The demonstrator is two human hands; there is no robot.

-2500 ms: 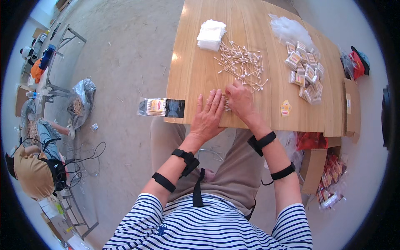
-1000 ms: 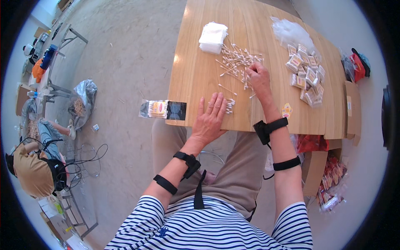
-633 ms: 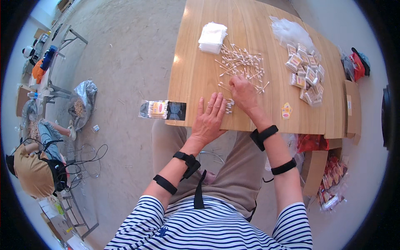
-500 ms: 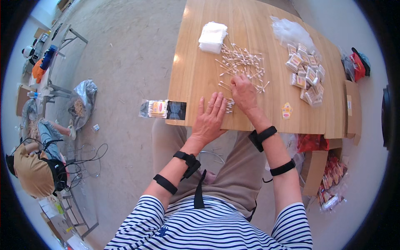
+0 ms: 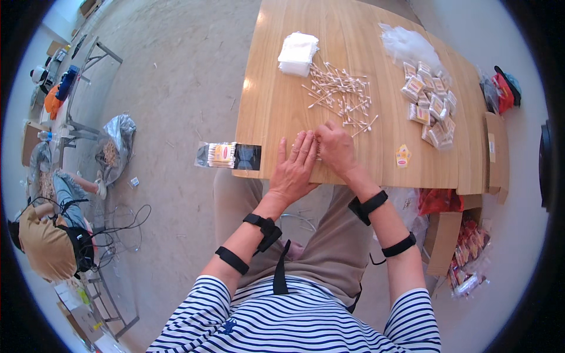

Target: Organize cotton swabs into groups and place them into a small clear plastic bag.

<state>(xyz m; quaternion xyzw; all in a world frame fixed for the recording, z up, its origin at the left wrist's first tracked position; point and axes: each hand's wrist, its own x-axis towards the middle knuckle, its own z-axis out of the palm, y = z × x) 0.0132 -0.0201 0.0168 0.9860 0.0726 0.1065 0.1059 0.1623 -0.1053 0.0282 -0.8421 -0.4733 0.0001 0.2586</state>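
Note:
My left hand (image 5: pixel 297 166) lies flat on the wooden table (image 5: pixel 265 106) near its front edge, fingers spread a little. My right hand (image 5: pixel 335 147) is right beside it, fingers curled down onto a small bunch of cotton swabs (image 5: pixel 318 151) between the two hands. A loose pile of cotton swabs (image 5: pixel 342 99) lies just beyond the hands. Farther back sits a white stack of flat bags (image 5: pixel 298 52). To the right are several small filled packets (image 5: pixel 429 105) and clear plastic bags (image 5: pixel 406 42). A small yellow and red label (image 5: pixel 402 156) lies right of my right hand.
A packet of swabs with a dark card (image 5: pixel 228 156) sticks out past the table's left front corner. A cardboard box (image 5: pixel 494 153) and bags of red packets (image 5: pixel 468 259) stand at the right. Another person (image 5: pixel 50 247) sits on the floor at the left, near cables and metal frames.
My right hand reached out to the swab pile, then came back to the table's front edge beside my left hand. The left hand stayed flat in place.

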